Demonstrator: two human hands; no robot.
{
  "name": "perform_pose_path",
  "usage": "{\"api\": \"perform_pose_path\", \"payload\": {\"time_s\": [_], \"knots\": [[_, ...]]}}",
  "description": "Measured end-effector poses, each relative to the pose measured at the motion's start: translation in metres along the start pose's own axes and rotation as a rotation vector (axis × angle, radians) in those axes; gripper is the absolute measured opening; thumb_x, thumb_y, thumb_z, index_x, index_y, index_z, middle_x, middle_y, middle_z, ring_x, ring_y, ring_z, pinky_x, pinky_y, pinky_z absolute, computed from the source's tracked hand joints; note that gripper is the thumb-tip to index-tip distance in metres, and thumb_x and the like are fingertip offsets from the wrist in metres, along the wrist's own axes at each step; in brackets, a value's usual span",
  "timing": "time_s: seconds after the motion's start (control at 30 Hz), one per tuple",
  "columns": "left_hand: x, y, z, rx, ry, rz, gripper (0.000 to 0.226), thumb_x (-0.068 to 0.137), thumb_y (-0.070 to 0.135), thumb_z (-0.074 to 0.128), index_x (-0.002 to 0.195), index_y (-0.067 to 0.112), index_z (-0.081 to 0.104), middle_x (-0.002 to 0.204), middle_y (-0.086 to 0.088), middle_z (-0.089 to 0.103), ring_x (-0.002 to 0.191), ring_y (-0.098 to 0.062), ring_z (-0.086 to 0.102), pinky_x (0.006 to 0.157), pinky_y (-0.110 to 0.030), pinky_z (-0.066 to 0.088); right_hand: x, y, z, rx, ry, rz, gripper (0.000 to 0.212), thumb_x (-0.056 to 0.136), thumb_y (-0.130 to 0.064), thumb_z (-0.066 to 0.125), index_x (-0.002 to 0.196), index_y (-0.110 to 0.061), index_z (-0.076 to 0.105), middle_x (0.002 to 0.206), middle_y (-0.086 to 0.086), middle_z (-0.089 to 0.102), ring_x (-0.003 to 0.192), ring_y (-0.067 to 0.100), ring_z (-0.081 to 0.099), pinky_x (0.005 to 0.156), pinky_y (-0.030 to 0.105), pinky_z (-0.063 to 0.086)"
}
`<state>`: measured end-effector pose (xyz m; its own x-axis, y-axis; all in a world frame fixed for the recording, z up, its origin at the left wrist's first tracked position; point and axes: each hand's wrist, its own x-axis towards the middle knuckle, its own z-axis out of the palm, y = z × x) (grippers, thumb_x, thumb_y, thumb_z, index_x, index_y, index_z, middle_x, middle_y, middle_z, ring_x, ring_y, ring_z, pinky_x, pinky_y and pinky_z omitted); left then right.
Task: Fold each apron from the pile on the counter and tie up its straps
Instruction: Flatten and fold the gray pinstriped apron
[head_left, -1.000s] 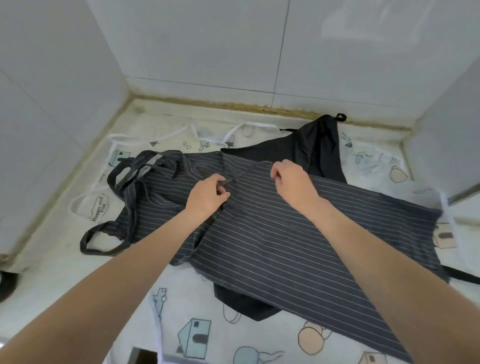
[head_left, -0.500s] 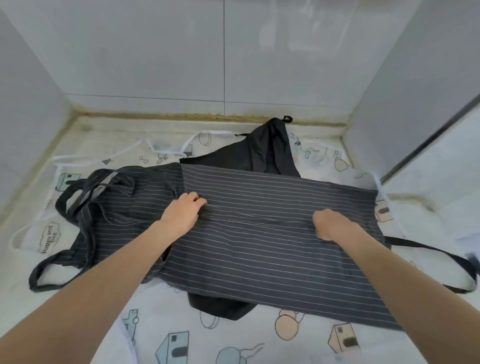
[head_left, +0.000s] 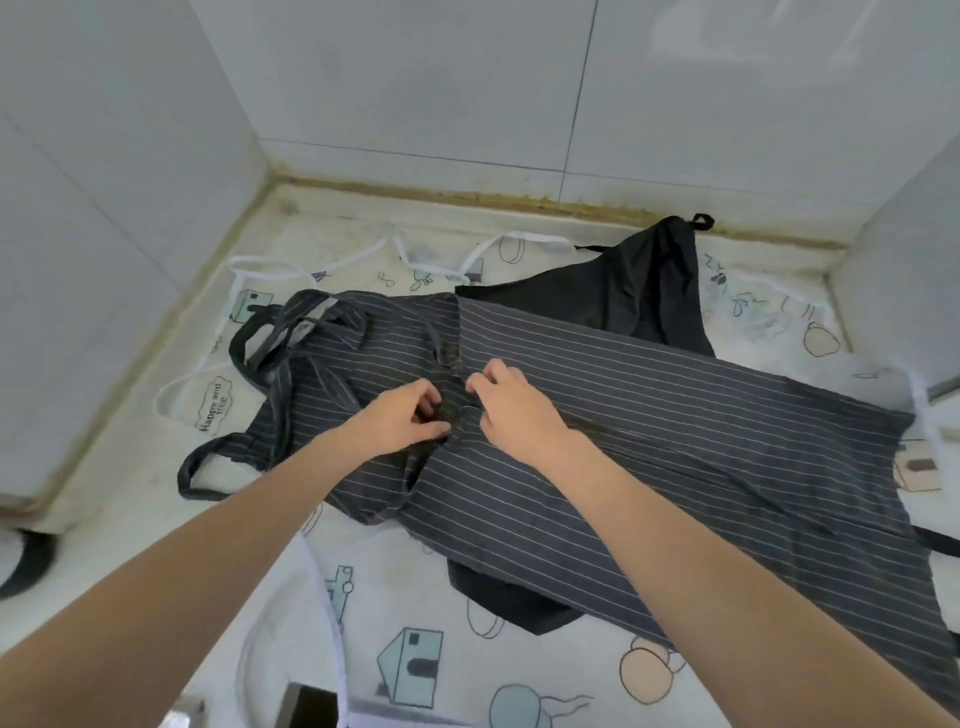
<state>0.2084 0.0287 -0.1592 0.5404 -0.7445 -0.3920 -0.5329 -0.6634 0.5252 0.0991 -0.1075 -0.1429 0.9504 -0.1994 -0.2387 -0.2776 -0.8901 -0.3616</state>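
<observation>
From my remote seat, a dark round shape (head_left: 21, 566) at the far left edge is cut off and I cannot identify it. Looped fabric straps (head_left: 270, 338) trail left of the striped apron (head_left: 649, 441), which lies spread across the desk (head_left: 130, 467) over a white patterned apron (head_left: 415, 665) printed with cartoon houses. My left hand (head_left: 400, 421) pinches a bunched fold of the dark pinstriped cloth at its centre, fingers curled; my right hand (head_left: 514, 410) grips the same ridge just beside it. A plain black apron (head_left: 634, 291) pokes out behind, mostly hidden. Glossy white tiled walls (head_left: 415, 78) box the corner, with stained sealant along the seam.
</observation>
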Motion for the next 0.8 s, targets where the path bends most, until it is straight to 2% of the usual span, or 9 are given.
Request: {"api": "perform_pose_path", "payload": {"time_s": [0.1, 0.2, 0.27, 0.37, 0.47, 0.53, 0.6, 0.7, 0.8], "knots": [[-0.003, -0.010, -0.016, 0.014, -0.105, 0.038, 0.004, 0.089, 0.026, 0.062, 0.091, 0.023, 0.060, 0.075, 0.010, 0.060, 0.062, -0.002, 0.052, 0.071, -0.024, 0.042, 0.012, 0.000, 0.015, 0.067, -0.115, 0.071, 0.040, 0.092, -0.008, 0.052, 0.131, -0.013, 0.046, 0.132, 0.012, 0.042, 0.121, 0.030, 0.042, 0.098, 0.041, 0.044], [-0.006, -0.026, -0.035, 0.149, -0.235, -0.013, 0.024, 0.094, 0.034, 0.053, 0.071, 0.032, 0.059, 0.050, 0.011, 0.059, 0.057, -0.010, 0.053, 0.073, -0.033, 0.048, 0.016, 0.006, 0.020, 0.113, -0.110, 0.121, 0.037, 0.093, -0.009, 0.053, 0.129, -0.017, 0.051, 0.132, 0.011, 0.043, 0.118, 0.028, 0.047, 0.099, 0.039, 0.046], [-0.011, -0.032, -0.047, 0.236, -0.402, -0.054, 0.023, 0.094, 0.045, 0.047, 0.084, 0.033, 0.063, 0.070, 0.009, 0.066, 0.072, -0.011, 0.057, 0.084, -0.034, 0.048, 0.017, 0.004, 0.021, 0.099, -0.122, 0.135, 0.040, 0.093, -0.011, 0.054, 0.131, -0.020, 0.048, 0.132, 0.012, 0.040, 0.115, 0.028, 0.048, 0.096, 0.039, 0.048], [-0.013, -0.037, -0.056, 0.408, -0.524, -0.077, 0.050, 0.082, 0.067, 0.045, 0.118, 0.034, 0.058, 0.111, 0.006, 0.053, 0.111, -0.019, 0.046, 0.100, -0.037, 0.035, 0.018, -0.003, 0.016, 0.035, -0.183, 0.135, 0.047, 0.093, -0.022, 0.055, 0.137, -0.028, 0.039, 0.138, 0.013, 0.031, 0.121, 0.032, 0.042, 0.097, 0.041, 0.047], [-0.014, -0.040, -0.050, 0.573, -0.421, -0.028, 0.048, 0.079, 0.055, 0.063, 0.119, 0.030, 0.052, 0.132, 0.002, 0.035, 0.125, -0.024, 0.028, 0.104, -0.045, 0.030, 0.021, -0.012, 0.008, 0.013, -0.297, 0.156, 0.051, 0.090, -0.040, 0.056, 0.136, -0.029, 0.036, 0.145, 0.013, 0.024, 0.129, 0.038, 0.033, 0.099, 0.046, 0.040], [-0.017, -0.047, -0.044, 0.548, -0.288, -0.065, 0.044, 0.079, 0.037, 0.071, 0.113, 0.022, 0.047, 0.134, -0.001, 0.031, 0.124, -0.026, 0.029, 0.101, -0.045, 0.037, 0.022, -0.019, 0.005, -0.031, -0.358, 0.178, 0.071, 0.085, -0.053, 0.059, 0.142, -0.025, 0.027, 0.152, 0.015, 0.014, 0.136, 0.043, 0.022, 0.104, 0.050, 0.035], [-0.023, -0.057, -0.040, 0.480, -0.197, -0.193, 0.051, 0.077, 0.033, 0.074, 0.112, 0.022, 0.039, 0.135, -0.006, 0.025, 0.125, -0.032, 0.026, 0.102, -0.048, 0.037, 0.018, -0.029, 0.005, -0.154, -0.390, 0.166, 0.091, 0.080, -0.059, 0.061, 0.148, -0.021, 0.014, 0.155, 0.016, 0.007, 0.139, 0.045, 0.015, 0.107, 0.050, 0.032], [-0.027, -0.066, -0.043, 0.412, -0.160, -0.344, 0.059, 0.078, 0.035, 0.073, 0.121, 0.021, 0.036, 0.135, -0.010, 0.023, 0.126, -0.041, 0.026, 0.103, -0.051, 0.033, 0.013, -0.042, 0.019, -0.412, -0.367, 0.117, 0.103, 0.079, -0.063, 0.060, 0.149, -0.010, 0.008, 0.151, 0.021, 0.014, 0.133, 0.044, 0.027, 0.104, 0.043, 0.037], [-0.025, -0.078, -0.042, 0.426, -0.063, -0.343, 0.036, 0.089, 0.016, 0.060, 0.121, 0.010, 0.046, 0.131, -0.012, 0.039, 0.119, -0.037, 0.043, 0.100, -0.043, 0.039, 0.018, -0.049, 0.035, -0.495, -0.370, 0.173, 0.109, 0.078, -0.065, 0.059, 0.148, -0.003, 0.004, 0.146, 0.026, 0.016, 0.125, 0.047, 0.034, 0.099, 0.041, 0.042]]}}
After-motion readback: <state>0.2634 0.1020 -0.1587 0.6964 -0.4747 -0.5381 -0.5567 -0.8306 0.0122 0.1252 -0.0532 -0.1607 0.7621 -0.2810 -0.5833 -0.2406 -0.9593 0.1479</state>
